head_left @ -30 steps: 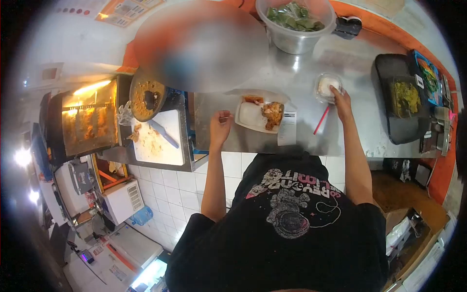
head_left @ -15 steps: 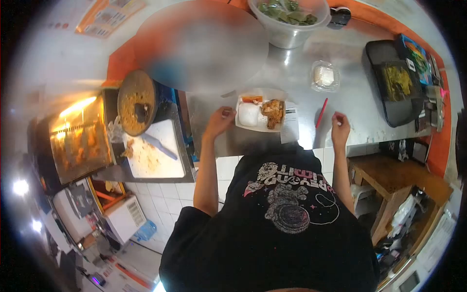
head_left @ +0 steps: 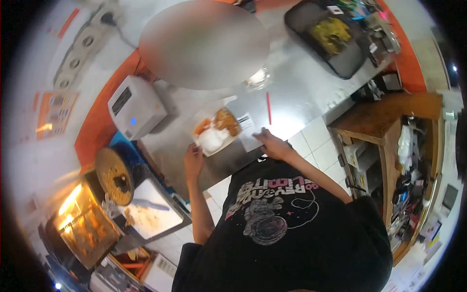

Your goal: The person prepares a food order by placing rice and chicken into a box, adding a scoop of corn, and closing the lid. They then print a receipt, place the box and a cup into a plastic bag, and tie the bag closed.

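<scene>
A white paper takeaway box (head_left: pixel 222 149), its lid flap raised at the far side, stands on the steel counter. In it are a mound of white rice (head_left: pixel 211 140), a piece of fried chicken (head_left: pixel 227 121) and something orange. My left hand (head_left: pixel 194 158) has its fingers curled at the box's near left corner. A printed receipt (head_left: pixel 247 130) lies against the box's right side. My right hand (head_left: pixel 274 146) is at the receipt's right edge, fingers bent and somewhat apart, fingertips touching or just above it. Beyond lie a red pen (head_left: pixel 269 108) and a clear plastic container (head_left: pixel 258 79).
A white printer (head_left: pixel 138 108) stands at the left. Nearer are a round wooden board (head_left: pixel 114 176), a white cutting board (head_left: pixel 158 216) with a knife (head_left: pixel 150 205), and a lit food warmer (head_left: pixel 90 238). A black tray (head_left: pixel 311 51) is far right. The top middle is blurred.
The view has turned, bringing the printer into sight. My right hand has moved left from beyond the pen to the receipt. My left hand has come onto the box's corner.
</scene>
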{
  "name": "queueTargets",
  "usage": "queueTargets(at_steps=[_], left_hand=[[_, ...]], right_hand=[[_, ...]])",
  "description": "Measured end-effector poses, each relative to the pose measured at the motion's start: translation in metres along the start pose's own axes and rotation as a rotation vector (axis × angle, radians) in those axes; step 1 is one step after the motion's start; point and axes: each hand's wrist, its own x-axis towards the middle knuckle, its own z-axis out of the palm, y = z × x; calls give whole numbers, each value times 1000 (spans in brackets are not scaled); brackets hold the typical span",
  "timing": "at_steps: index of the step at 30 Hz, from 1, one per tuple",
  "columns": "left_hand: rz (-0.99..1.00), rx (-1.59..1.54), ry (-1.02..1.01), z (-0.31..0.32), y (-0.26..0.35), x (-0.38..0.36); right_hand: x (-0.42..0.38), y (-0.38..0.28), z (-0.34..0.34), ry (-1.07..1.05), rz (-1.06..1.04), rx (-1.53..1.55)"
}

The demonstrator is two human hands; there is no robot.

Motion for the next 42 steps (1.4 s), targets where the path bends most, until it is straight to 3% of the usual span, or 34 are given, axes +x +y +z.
queueTargets(at_steps=[3, 5, 6, 7, 8, 9, 10, 11, 12, 13, 15, 17, 23, 24, 25, 35, 42], left_hand=[[-89, -19, -99, -2, -7, -1], [-135, 3, -71, -1, -16, -2], [-197, 38, -53, -15, -39, -4], [54, 131, 205, -7, -134, 17], [-32, 238, 287, -33, -99, 6], [-111, 339, 358, -52, -36, 5], [-81, 353, 427, -71, 9, 9], [-46, 369, 473, -89, 39, 13], [-91, 374, 443, -104, 56, 26], [40, 465, 503, -117, 29, 51], [-116, 513, 496, -129, 64, 69], [-136, 542, 458, -136, 47, 95], [-187, 784, 332, -137, 40, 104], [-210, 870, 305, -134, 40, 98], [-108, 950, 330, -137, 28, 100], [-124, 666, 202, -152, 45, 93], [-142, 613, 187, -152, 41, 96]], right_hand=[[-14, 12, -12, 47, -33, -122], [-19, 12, -29, -22, -48, -3], [-20, 51, -14, 37, -222, -90], [-34, 47, -32, 41, -179, 20], [-40, 65, -36, 31, -205, 191], [-56, 57, -56, 81, -217, 107], [-63, 80, -57, 92, -191, 199], [-75, 78, -71, 14, 4, 138], [-84, 105, -70, 134, -139, 102], [-92, 112, -81, 44, 34, 61], [-106, 131, -89, 56, 67, 2], [-109, 141, -98, 78, 103, -8], [-104, 113, -86, 429, 145, 80], [-99, 110, -79, 414, 172, 142], [-95, 100, -72, 396, 206, 201], [-48, 34, -29, 209, 161, 295], [-42, 36, -26, 204, 190, 255]])
